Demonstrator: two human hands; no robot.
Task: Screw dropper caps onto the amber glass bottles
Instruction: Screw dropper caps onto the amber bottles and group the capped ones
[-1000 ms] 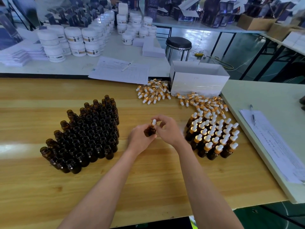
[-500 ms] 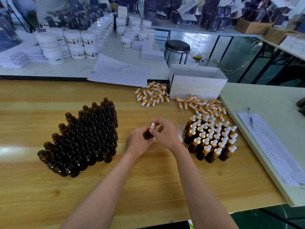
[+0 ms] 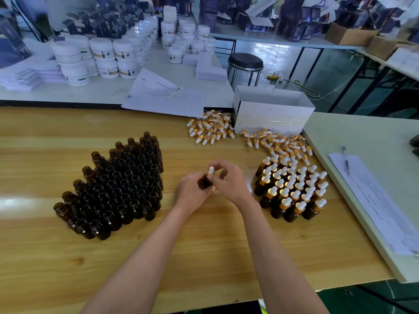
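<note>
Bottle [image 3: 205, 182] gripped in left hand [image 3: 192, 192], right hand [image 3: 229, 181] pinching its cap [image 3: 211, 170], between open bottles [image 3: 118, 186] left and smaller capped batch [image 3: 292, 191] right; loose caps [image 3: 210, 129] behind, most uncapped.

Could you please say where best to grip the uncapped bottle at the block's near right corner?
Probably round the body of the uncapped bottle, coming from its right and near sides: it stands upright, neighbours crowd its left and far sides.

Packing workshop: worktables [image 3: 68, 257], stacked jars [image 3: 102, 57], cartons [image 3: 349, 35].
</note>
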